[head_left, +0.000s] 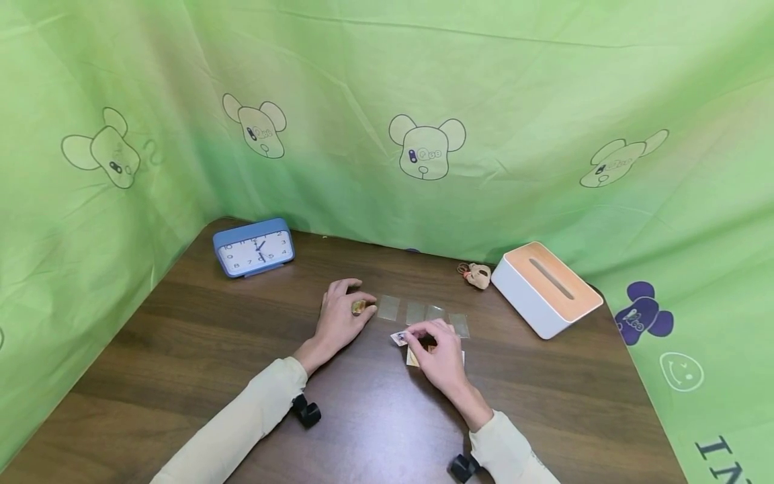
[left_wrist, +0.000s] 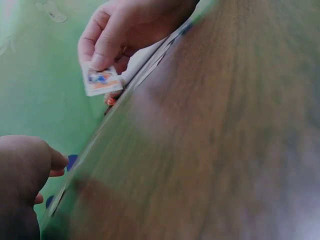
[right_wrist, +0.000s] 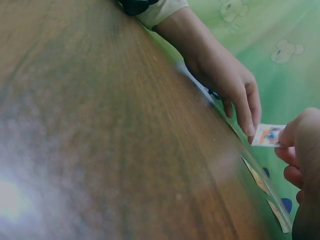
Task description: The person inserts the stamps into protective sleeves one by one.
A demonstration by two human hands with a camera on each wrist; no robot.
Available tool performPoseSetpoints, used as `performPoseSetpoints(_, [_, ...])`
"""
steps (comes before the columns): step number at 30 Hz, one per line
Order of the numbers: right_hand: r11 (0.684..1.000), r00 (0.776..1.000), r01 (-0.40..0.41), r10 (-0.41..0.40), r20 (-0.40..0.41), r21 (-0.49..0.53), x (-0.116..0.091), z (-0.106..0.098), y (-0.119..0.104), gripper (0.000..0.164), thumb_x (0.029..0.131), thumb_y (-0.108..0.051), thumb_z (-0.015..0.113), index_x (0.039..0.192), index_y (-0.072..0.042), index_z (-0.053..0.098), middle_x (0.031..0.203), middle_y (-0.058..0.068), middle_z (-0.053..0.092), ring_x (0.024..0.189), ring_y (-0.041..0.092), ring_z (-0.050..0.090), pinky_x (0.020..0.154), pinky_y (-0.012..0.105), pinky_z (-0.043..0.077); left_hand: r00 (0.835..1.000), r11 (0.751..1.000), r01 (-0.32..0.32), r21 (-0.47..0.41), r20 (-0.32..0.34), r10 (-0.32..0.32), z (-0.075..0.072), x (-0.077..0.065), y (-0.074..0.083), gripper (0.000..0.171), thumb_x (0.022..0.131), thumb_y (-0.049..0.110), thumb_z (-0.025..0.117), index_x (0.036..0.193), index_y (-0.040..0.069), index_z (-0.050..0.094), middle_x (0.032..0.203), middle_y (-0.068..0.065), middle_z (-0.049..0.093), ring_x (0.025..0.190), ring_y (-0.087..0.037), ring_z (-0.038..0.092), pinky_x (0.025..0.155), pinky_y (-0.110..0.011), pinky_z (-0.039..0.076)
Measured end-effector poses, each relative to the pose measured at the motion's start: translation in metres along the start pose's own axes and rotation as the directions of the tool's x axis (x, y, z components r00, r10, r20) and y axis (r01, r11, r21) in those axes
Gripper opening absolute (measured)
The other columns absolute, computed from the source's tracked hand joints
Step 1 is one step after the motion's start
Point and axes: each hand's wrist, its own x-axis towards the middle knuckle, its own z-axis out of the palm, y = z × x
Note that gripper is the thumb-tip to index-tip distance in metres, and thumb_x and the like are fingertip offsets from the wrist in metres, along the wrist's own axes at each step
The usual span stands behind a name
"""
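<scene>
My right hand (head_left: 440, 353) pinches a small stamp-like card (head_left: 399, 338) between thumb and fingers; white-edged, it carries a blue and orange picture. In the left wrist view the card (left_wrist: 102, 81) hangs from the fingertips. Other small printed cards (head_left: 413, 357) lie partly hidden below this hand. My left hand (head_left: 341, 316) is low over the table, fingers loosely bent, thumb and index tips right at the leftmost clear plastic sleeve (head_left: 388, 308). A small yellow picture piece (head_left: 359, 308) shows between its thumb and index finger. More clear sleeves (head_left: 415, 312) continue the row rightward.
A blue alarm clock (head_left: 254, 249) stands at the back left of the wooden table (head_left: 181, 363). At the back right are a white tissue box (head_left: 544, 289) with a wood-toned top and a small beige plush charm (head_left: 478, 275). Green printed cloth (head_left: 338, 134) hangs behind.
</scene>
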Motion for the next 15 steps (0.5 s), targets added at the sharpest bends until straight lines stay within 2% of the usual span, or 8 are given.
performPoseSetpoints(5, [0.992, 0.995, -0.093, 0.096, -0.031, 0.088, 0.000, -0.001, 0.000, 0.014, 0.088, 0.000, 0.088, 0.094, -0.012, 0.084, 0.083, -0.004, 0.076, 0.080, 0.020, 0.067, 0.082, 0.033, 0.043, 0.998, 0.997, -0.037, 0.066, 0.062, 0.033, 0.004, 0.002, 0.004, 0.027, 0.096, 0.025, 0.090, 0.119, 0.013, 0.087, 0.151, -0.022, 0.064, 0.146, -0.044, 0.049, 0.116, -0.065, 0.042])
performPoseSetpoints(9, [0.988, 0.992, -0.106, 0.113, -0.060, 0.111, 0.000, -0.001, 0.000, 0.014, 0.087, 0.001, 0.089, 0.094, -0.011, 0.084, 0.084, -0.003, 0.077, 0.080, 0.025, 0.068, 0.083, 0.038, 0.045, 0.993, 0.991, -0.065, 0.121, 0.107, 0.052, 0.007, 0.005, 0.006, 0.032, 0.098, 0.031, 0.087, 0.126, 0.014, 0.086, 0.158, -0.023, 0.059, 0.154, -0.045, 0.043, 0.123, -0.065, 0.037])
performPoseSetpoints(15, [0.985, 0.987, -0.132, 0.141, -0.082, 0.109, 0.005, -0.003, -0.021, 0.015, 0.083, 0.014, 0.085, 0.089, 0.001, 0.080, 0.079, 0.014, 0.074, 0.078, 0.042, 0.066, 0.081, 0.052, 0.045, 0.981, 0.978, -0.127, 0.167, 0.167, 0.099, 0.009, 0.006, 0.004, 0.039, 0.099, 0.036, 0.086, 0.130, 0.013, 0.083, 0.162, -0.027, 0.054, 0.161, -0.047, 0.036, 0.130, -0.065, 0.030])
